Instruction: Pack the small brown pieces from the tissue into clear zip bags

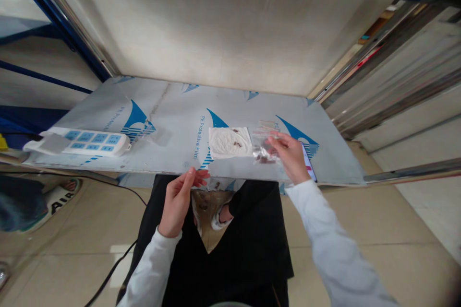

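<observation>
My right hand (289,151) pinches the top of a small clear plastic bag (264,152) with dark bits inside, over the right of the worktop. Just left of the bag lies a white square of tissue or cloth (225,146), with a few tiny dark and metallic pieces (237,144) on it. At the front edge is my left hand (180,196), thumb and fingers partly extended and apart, with nothing visible in it. A few pale thin strips (267,125) lie behind the bag. A phone (309,160) is partly covered by my right hand and wrist.
A white power strip (97,142) with blue socket faces lies at the worktop's left, near a crumpled clear wrapper (153,130). The film-covered worktop (173,105) meets a pale back panel (223,24). Another person's shoe (57,206) is on the floor at left, near a black cable (111,268).
</observation>
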